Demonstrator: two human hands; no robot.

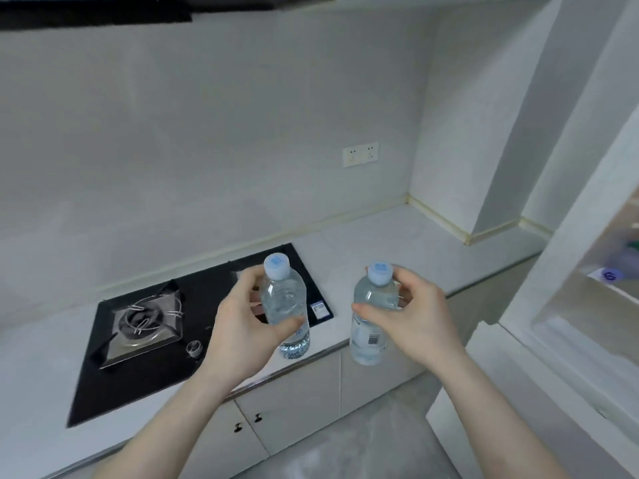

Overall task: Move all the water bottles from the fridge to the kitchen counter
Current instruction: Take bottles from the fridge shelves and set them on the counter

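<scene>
Now, at ten o'clock lies the black stove [166,326], then the left hand [242,326] grips one upright water bottle [283,302] above the counter [397,243] edge, while at three o'clock the right hand [415,316] clasps another bottle [371,316] above the counter's front edge.

The pale kitchen counter [397,243] right of the black gas hob [193,326] shows bare surface up to the corner, bounded behind by the wall with a double socket [360,154] and at the right by a white pillar [498,188]. The hob carries a metal burner grate [143,321] and a knob [194,347], which stand up from its glass. The open fridge door [567,340] narrows the passage at the right side. Both hands are occupied: the left hand [242,326] and the right hand [411,316] each hold a water bottle above the counter edge
</scene>
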